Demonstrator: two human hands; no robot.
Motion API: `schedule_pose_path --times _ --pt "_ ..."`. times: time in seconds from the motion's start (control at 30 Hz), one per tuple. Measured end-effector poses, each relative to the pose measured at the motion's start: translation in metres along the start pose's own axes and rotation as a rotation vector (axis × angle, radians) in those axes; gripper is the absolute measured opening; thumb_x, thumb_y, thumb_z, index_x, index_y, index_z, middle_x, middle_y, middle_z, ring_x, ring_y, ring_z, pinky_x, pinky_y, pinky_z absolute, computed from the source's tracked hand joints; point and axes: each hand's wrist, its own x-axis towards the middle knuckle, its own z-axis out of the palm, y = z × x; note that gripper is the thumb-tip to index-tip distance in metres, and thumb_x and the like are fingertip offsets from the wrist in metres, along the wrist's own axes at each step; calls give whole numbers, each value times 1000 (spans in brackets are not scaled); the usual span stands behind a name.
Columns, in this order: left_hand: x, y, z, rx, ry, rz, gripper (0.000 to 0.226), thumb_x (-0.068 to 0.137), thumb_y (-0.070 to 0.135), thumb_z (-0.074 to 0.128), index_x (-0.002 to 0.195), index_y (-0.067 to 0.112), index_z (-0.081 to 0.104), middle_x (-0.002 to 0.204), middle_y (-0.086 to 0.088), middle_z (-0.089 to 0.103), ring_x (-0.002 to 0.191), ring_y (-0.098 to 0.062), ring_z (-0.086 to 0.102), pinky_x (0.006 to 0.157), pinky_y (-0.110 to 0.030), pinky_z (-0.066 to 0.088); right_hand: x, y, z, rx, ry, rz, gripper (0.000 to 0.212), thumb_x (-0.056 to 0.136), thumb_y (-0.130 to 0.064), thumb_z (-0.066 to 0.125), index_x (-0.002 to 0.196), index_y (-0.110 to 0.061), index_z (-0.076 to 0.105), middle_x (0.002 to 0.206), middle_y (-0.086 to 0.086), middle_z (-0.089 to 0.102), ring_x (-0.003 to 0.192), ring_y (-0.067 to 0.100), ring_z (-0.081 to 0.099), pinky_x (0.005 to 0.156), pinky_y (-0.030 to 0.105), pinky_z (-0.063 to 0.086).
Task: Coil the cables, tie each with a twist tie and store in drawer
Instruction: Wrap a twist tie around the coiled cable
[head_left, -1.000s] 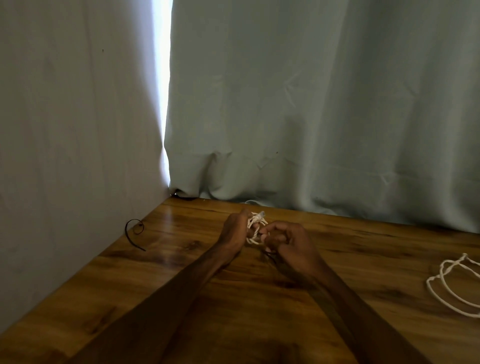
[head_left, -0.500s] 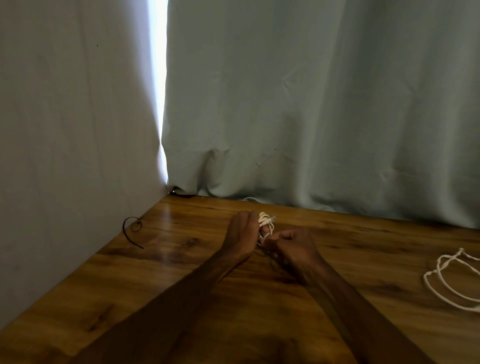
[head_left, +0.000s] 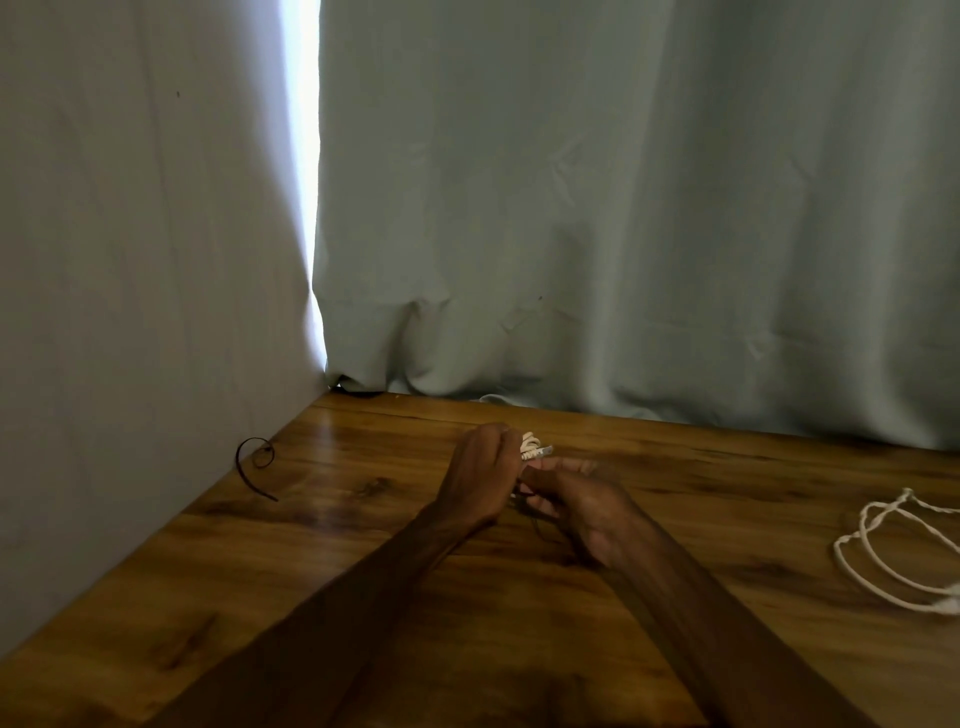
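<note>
Spare twist tie (head_left: 254, 465): counter (head_left: 363, 545), far left, by the wall.
Left hand (head_left: 480, 478): grips the small white coiled cable (head_left: 531, 446), centre.
Right hand (head_left: 576, 499): has dropped beneath the coil, fingers curled, seemingly pinching a dark tie (head_left: 535, 519); tying is likely under way.
Loose white cable (head_left: 893, 561): right, uncoiled.
</note>
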Motion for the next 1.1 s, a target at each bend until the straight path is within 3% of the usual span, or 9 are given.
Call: schedule_pose_path --times 0.13,0.27,0.43,0.5,0.6,0.8,0.93,1.1 --pt "6 -3 2 -239 104 -113 34 102 38 39 99 13 61 95 -5 58 98 -26 57 81 -34 41 -5 -7 3 144 -65 84 10 88 5 69 94 0 75 93 13 77 83 19 71 73 29 62" --pt "9 -5 -2 -219 202 -35 22 104 20 43 87 13 55 81 -4 54 78 -20 50 73 -28 35 -8 -11 6 210 -134 171 24 90 8 64 111 -1 72 95 13 77 84 21 74 70 29 64" --pt "11 -4 -5 -235 224 -16 26 97 27 39 79 13 53 73 -4 54 69 -21 51 63 -22 31 -11 -7 11 222 -102 168 28 89 5 68 116 0 72 95 14 77 76 17 73 66 25 63" --pt "10 -1 -3 -250 198 3 30 98 26 41 78 10 56 72 -6 58 67 -21 53 61 -23 34 -10 -8 10 235 -50 154 27 86 5 71 113 1 71 90 12 78 71 15 73 64 24 62" --pt "7 3 -3 -272 170 31 28 103 15 47 77 14 60 71 -2 64 62 -9 57 56 -18 39 -9 -8 9 254 -4 138 36 83 5 75 118 1 68 89 11 78 75 16 74 63 25 61" --pt "7 9 -5 -411 220 -6 28 95 23 48 68 24 55 65 4 59 59 -4 53 56 -19 38 -12 -7 12 289 12 87 26 84 7 74 106 -8 69 87 9 78 81 17 72 88 33 58" --pt "7 6 -3 -348 187 -28 31 103 17 51 77 11 66 69 -1 64 64 -9 59 56 -23 42 -10 -4 12 260 67 67 40 80 4 80 114 -11 66 99 7 79 87 18 75 78 31 61" --pt "9 2 0 -266 167 40 34 101 32 44 88 12 68 81 -1 66 75 -14 61 67 -29 45 -6 -1 11 306 85 42 59 76 6 81 131 -4 60 109 13 77 86 18 76 75 30 61"
